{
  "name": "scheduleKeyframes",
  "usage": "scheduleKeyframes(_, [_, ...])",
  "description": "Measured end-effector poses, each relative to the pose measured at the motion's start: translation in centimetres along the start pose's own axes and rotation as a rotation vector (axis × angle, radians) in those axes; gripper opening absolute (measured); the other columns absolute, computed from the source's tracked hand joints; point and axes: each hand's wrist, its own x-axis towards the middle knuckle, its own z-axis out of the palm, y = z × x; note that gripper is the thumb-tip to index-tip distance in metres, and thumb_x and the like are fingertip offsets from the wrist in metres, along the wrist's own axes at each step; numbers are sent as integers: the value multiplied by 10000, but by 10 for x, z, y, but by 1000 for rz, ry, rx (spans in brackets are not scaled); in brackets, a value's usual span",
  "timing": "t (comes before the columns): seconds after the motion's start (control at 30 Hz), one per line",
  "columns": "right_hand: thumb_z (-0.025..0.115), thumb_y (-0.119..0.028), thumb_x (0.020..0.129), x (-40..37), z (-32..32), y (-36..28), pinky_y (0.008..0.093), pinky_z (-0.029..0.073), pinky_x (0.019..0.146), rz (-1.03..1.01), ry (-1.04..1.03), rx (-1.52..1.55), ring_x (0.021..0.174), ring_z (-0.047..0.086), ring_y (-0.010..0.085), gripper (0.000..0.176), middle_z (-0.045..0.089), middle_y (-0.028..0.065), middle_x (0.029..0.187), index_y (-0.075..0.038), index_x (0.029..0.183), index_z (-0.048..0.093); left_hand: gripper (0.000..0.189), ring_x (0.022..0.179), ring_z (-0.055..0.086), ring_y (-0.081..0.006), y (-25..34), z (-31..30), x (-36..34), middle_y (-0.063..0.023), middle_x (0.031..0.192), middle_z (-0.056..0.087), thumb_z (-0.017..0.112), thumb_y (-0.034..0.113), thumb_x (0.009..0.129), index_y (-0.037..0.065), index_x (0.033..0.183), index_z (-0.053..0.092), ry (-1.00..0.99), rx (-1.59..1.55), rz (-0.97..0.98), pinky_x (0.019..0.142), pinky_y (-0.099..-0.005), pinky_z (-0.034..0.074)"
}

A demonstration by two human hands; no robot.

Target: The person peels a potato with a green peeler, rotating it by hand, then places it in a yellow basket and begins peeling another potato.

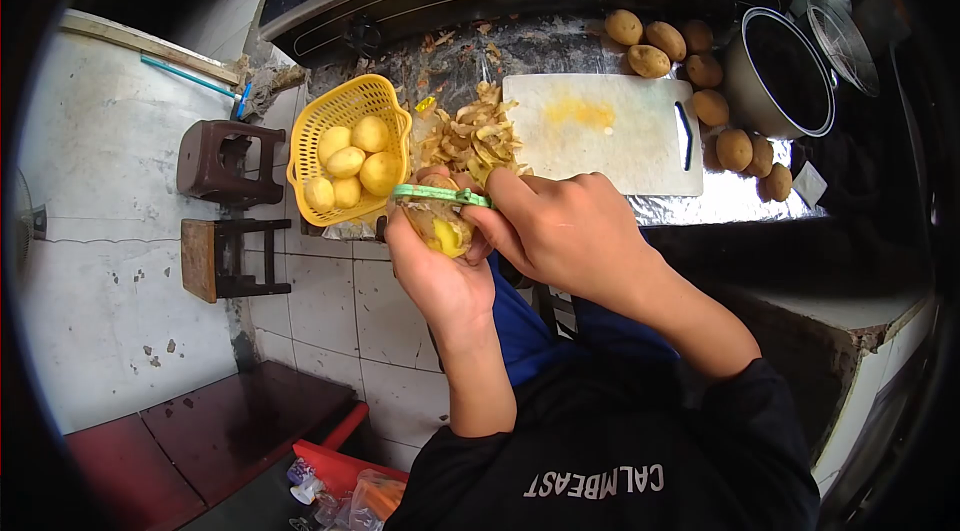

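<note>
My left hand [440,271] holds a partly peeled potato [440,231], with yellow flesh showing on its lower side. A green peeler [440,195] lies across the top of this potato, its handle end gripped by my right hand [550,231]. Behind my hands is a heap of peelings [480,136]. To the left, a yellow basket [305,151] contains several peeled potatoes [346,162]. A white cutting board [610,156] with a yellowish stain is to the right of the peelings.
Several unpeeled potatoes [704,71] lie along the board's right and back sides. Beside them stand a pot [740,91] and a strainer [845,51]. A Rinnai stove [545,1] spans the back. Two stools [232,163] are at the left.
</note>
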Motion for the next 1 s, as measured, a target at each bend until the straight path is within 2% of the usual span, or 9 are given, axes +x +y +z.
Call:
scheduleKeyframes(0.1, [606, -319, 912, -1, 0, -1, 355, 416, 388, 14, 3, 5, 409, 542, 266, 299, 551, 54, 532, -81, 765, 500, 421, 558, 505, -112, 0, -12, 3, -72, 846, 627, 351, 384, 965, 34, 1036, 575, -189, 25, 15, 391, -220, 315])
scheduleKeyframes(0.37, [603, -318, 916, 1, 2, -3, 361, 416, 389, 35, 11, 12, 412, 544, 271, 306, 547, 57, 528, -78, 762, 494, 431, 562, 514, -113, -1, -9, 1, -77, 849, 625, 341, 388, 970, 29, 1022, 573, -107, 31, 58, 385, -221, 301])
scheduleKeyframes(0.43, [524, -360, 952, 3, 0, -3, 348, 460, 385, 21, -29, -20, 419, 593, 256, 335, 570, 72, 502, -79, 769, 530, 429, 561, 514, -114, 2, -15, 3, -85, 851, 626, 342, 386, 970, 27, 1016, 573, -110, 62, 65, 382, -220, 297])
scheduleKeyframes(0.5, [525, -360, 951, 2, 1, -1, 349, 460, 384, 12, -16, -19, 417, 592, 260, 337, 565, 74, 495, -79, 767, 529, 427, 574, 529, -108, 5, -26, 9, -70, 854, 631, 344, 394, 973, 39, 1006, 580, -307, 29, 72, 378, -222, 294])
scheduleKeyframes(0.63, [528, -364, 947, 3, 2, -4, 359, 463, 385, 32, 5, -5, 417, 594, 275, 342, 551, 81, 477, -79, 759, 528, 403, 567, 529, -109, 0, -28, 9, -35, 804, 597, 338, 412, 983, 73, 1041, 549, -226, 59, 99, 379, -229, 308])
scheduleKeyframes(0.77, [528, -370, 945, 6, -2, -5, 365, 472, 394, 31, -26, -2, 430, 602, 284, 353, 552, 88, 477, -74, 752, 527, 380, 571, 534, -116, 3, -26, 4, -38, 799, 590, 342, 399, 983, 76, 1055, 528, -197, 44, 90, 384, -230, 327])
scheduleKeyframes(0.83, [524, -369, 947, 4, -3, -2, 372, 480, 405, 45, -40, -10, 439, 605, 294, 358, 552, 97, 479, -67, 755, 532, 377, 579, 541, -118, 5, -28, 7, -43, 811, 597, 340, 390, 986, 69, 1051, 528, -278, 87, 80, 389, -235, 345])
scheduleKeyframes(0.9, [523, -367, 947, 8, -3, 0, 381, 483, 411, 48, -47, 5, 442, 605, 301, 356, 553, 104, 482, -63, 761, 537, 388, 579, 545, -126, 3, -28, 7, -61, 822, 604, 334, 385, 990, 53, 1048, 526, -193, 94, 57, 392, -243, 357])
scheduleKeyframes(1.0, [524, -360, 945, 9, 0, 5, 400, 488, 424, 68, -62, 21, 450, 606, 316, 350, 559, 122, 491, -58, 771, 548, 401, 584, 550, -133, 0, -32, 12, -80, 834, 609, 335, 379, 992, 32, 1050, 527, -302, 108, 94, 392, -246, 360])
